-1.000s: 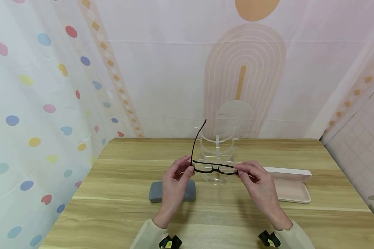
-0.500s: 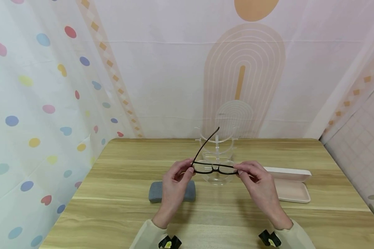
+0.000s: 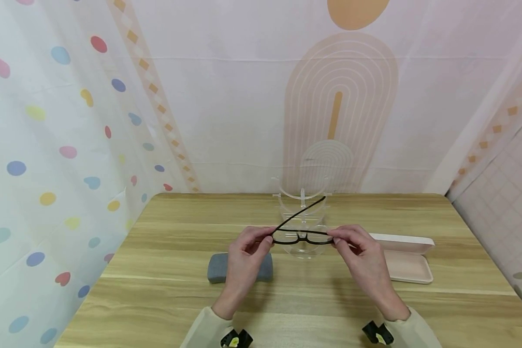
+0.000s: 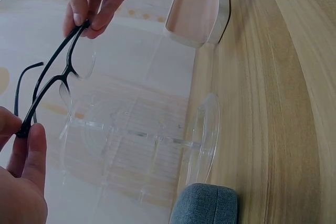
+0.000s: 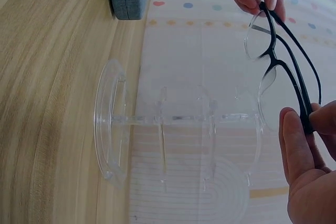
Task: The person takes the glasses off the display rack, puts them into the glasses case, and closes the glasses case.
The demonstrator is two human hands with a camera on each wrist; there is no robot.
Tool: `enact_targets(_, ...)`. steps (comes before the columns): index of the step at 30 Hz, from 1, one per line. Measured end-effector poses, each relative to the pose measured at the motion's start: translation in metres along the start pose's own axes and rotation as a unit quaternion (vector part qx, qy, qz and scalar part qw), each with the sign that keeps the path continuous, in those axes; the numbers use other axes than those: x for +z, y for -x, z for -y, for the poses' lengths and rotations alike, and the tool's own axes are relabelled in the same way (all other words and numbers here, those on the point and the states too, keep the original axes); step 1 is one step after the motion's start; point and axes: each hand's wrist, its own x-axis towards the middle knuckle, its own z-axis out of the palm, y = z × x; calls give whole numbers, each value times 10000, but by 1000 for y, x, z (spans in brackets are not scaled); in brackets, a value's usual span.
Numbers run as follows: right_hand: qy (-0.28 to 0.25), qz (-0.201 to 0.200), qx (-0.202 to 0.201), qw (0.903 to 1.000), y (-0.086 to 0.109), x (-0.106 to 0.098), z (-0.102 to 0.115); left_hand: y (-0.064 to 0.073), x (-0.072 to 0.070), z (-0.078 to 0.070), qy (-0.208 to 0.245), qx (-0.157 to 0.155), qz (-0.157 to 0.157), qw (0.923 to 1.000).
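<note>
Black half-rim glasses (image 3: 302, 238) are held up above the table, in front of a clear plastic glasses stand (image 5: 107, 124). My left hand (image 3: 245, 253) pinches their left end at the hinge between thumb and fingers. At the other end, my right hand (image 3: 363, 261) pinches the right hinge corner. One temple lies folded across behind the lenses. The left temple (image 3: 302, 211) slants back and to the right, partly folded. In the left wrist view the glasses (image 4: 63, 74) show both hinge corners gripped.
A grey-blue fabric glasses case (image 3: 218, 267), closed, lies on the wooden table (image 3: 156, 299) behind my left hand. To the right of my right hand sits an open white glasses case (image 3: 411, 267) with a pinkish inside. Patterned curtains (image 3: 226, 96) hang behind the table.
The left temple has swung inward from nearly upright to a low slant toward the right. My left hand has shifted slightly, and the right hand stays almost in place.
</note>
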Motion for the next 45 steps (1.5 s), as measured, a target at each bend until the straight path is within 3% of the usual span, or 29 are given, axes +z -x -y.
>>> enact_targets(17,-52,-28,127,9999,0,0,3,0,-2,0,-329,-138,43,9994)
enact_targets(32,-14,40,116,9999,1,-2,3,0,-1,2,-631,-68,119,9979)
enact_targets(38,-140,13,444,9989,4,-8,1,1,0,2,-688,-390,409,9960)
enact_targets(42,-303,113,831,9960,5,-18,-1,2,3,3,-304,-779,730,9938)
enact_targets(45,-446,273,1121,9923,7,-28,-3,3,8,5,-143,-872,826,9927)
